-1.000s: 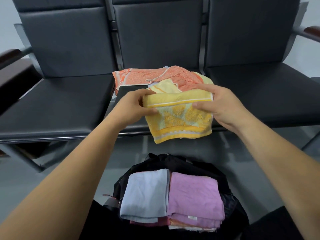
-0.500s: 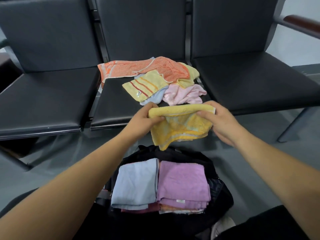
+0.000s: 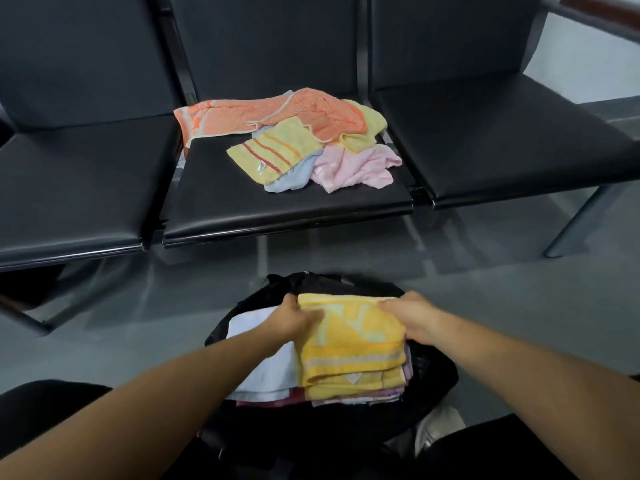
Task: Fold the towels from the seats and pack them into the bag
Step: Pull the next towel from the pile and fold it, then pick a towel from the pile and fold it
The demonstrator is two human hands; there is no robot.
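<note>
Holding: folded yellow towel point(image 3: 349, 344) w/ both hands, laid flat on the right-hand stack inside the black bag point(image 3: 440, 372), which sits on the floor btwn my knees.
Left hand point(image 3: 294, 320): grips the towel's far left corner, thumb on top; fingers go under the cloth, out of sight.
Right hand point(image 3: 412, 317): grips the far right corner, knuckles up; fingertips tucked under, can't see them.
Under it: purple towel point(image 3: 407, 370) shows only as thin edges at right + front; lower layers too squashed to tell apart.
Beside it: light blue folded towel point(image 3: 263, 372) fills the bag's left half, partly behind my left forearm.
Tag: small white tag point(image 3: 353, 377) on the yellow towel's near edge; too blurred to read.
Bag rim: mostly covered by towels + arms; only dark bits show.
Middle seat point(image 3: 277, 209): loose pile. Orange towel point(image 3: 277, 112) at back, striped yellow towel point(image 3: 273, 150) in front w/ an unreadable tag, pink towel point(image 3: 356, 166) at right, a blue one point(image 3: 291, 178) poking out beneath, a pale yellow one point(image 3: 367, 123) half under the orange.
Cut off: seat backs at top edge, armrest point(image 3: 595, 5) at top right.
Shoe point(image 3: 440, 424): pale, just right of the bag, half hidden.
</note>
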